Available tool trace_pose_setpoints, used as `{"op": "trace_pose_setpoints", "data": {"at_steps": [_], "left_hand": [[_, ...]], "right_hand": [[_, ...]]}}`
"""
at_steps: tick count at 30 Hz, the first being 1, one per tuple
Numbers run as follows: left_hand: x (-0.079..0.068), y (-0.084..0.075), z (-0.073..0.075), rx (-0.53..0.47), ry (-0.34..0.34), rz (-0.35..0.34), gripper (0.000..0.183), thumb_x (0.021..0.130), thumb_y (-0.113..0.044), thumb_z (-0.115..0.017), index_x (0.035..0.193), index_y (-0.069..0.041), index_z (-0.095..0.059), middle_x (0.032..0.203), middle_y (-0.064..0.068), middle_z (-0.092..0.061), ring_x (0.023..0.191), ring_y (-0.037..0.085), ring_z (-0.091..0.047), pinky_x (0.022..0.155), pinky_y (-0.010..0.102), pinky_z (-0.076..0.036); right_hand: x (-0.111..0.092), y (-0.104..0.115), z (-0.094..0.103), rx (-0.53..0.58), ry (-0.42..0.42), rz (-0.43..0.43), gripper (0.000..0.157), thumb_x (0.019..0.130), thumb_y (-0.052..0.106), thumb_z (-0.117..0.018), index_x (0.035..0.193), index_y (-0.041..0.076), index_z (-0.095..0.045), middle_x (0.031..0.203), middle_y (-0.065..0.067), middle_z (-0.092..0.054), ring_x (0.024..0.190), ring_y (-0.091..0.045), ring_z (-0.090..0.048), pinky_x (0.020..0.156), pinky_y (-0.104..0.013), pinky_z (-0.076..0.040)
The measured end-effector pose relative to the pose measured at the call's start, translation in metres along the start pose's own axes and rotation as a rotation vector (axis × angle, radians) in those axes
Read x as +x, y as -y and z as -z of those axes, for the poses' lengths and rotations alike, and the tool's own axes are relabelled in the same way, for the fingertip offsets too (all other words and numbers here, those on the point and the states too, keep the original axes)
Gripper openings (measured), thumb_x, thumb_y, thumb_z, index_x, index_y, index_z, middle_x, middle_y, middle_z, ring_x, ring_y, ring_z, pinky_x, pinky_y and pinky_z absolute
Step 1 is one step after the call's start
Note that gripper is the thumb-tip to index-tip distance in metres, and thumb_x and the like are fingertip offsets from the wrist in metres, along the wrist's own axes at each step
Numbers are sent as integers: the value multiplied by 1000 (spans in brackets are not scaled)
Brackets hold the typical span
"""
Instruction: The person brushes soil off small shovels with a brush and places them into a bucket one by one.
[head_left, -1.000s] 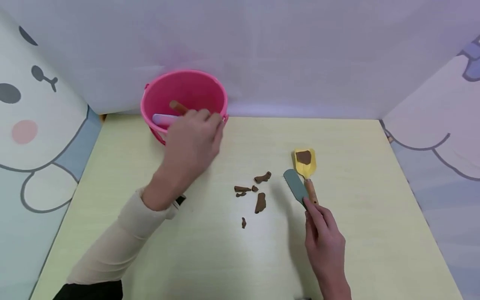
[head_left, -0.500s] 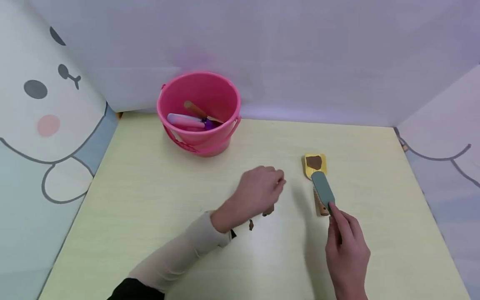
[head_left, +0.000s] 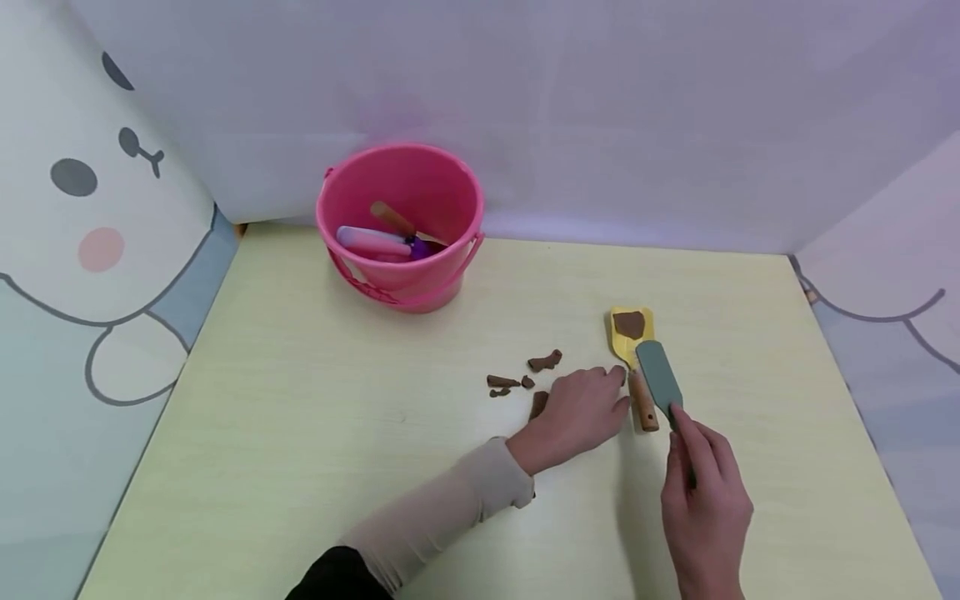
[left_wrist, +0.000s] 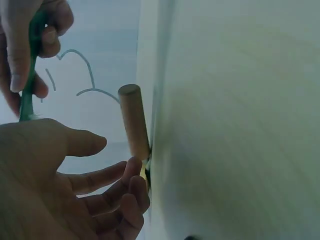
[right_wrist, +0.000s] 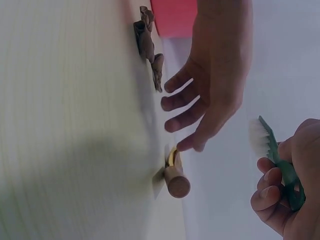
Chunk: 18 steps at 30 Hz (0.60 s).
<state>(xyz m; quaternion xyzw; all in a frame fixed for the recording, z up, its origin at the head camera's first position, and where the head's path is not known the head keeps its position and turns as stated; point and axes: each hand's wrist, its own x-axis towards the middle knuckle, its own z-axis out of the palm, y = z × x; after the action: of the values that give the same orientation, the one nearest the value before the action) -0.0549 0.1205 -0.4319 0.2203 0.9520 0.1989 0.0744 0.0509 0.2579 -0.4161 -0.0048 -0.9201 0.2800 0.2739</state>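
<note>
In the head view my left hand (head_left: 577,414) reaches across to a small yellow shovel (head_left: 643,404) with a wooden handle, lying on the table. A brown flake (head_left: 628,324) rests on its blade. Seen from the left wrist, the loosely bent fingers are beside the wooden handle (left_wrist: 134,120), thumb apart; whether a fingertip touches it, I cannot tell. My right hand (head_left: 705,500) grips a green brush (head_left: 660,377), its white bristles (right_wrist: 257,137) visible in the right wrist view. The brush is above the shovel's handle.
Several brown scraps (head_left: 544,361) lie scattered on the pale table (head_left: 337,467) left of the shovel, some partly behind the left hand. A pink bucket (head_left: 420,287) at the back left contains a wooden-handled tool and a pink-and-purple handled tool. A pale wall (head_left: 637,125) stands behind.
My left hand has come from the bucket, rightward over the scraps, to the shovel handle. The right hand still holds the brush. The whole head view has shifted slightly.
</note>
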Motion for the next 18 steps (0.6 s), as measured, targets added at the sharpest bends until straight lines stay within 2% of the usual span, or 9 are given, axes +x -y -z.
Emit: {"op": "trace_pose_setpoints", "data": {"at_steps": [4,8,11,18], "left_hand": [[5,-7,-12,65,26,-7,42,104,-45,-60,143,-26,-59,86,-6,-61,60,7,-50,44,21,-37],[6,-14,-19,138,2,-42,46,103,-46,-61,146,-28,-58,91,-4,-65,64,8,-54,45,22,-37],[6,-19,-23,199,-17,-69,43,103,-47,-61,142,-29,-62,95,-4,-67,68,9,-57,46,22,-39],[5,-30,-27,330,-30,-111,29,103,-51,-57,121,-36,-74,105,-6,-67,75,9,-59,53,21,-44]], "right_hand": [[1,0,-1,13,-4,-1,50,93,-12,-68,137,11,-69,111,-18,-69,85,16,-42,76,3,-37],[0,-1,-1,40,-37,25,50,92,-14,-67,136,10,-70,111,-20,-69,91,21,-43,79,4,-37],[-1,-3,-2,47,-57,48,51,91,-15,-67,136,10,-70,110,-21,-69,94,22,-44,81,4,-37],[-1,-6,-4,66,-92,72,50,89,-17,-69,132,7,-72,109,-21,-70,96,22,-45,82,4,-36]]}}
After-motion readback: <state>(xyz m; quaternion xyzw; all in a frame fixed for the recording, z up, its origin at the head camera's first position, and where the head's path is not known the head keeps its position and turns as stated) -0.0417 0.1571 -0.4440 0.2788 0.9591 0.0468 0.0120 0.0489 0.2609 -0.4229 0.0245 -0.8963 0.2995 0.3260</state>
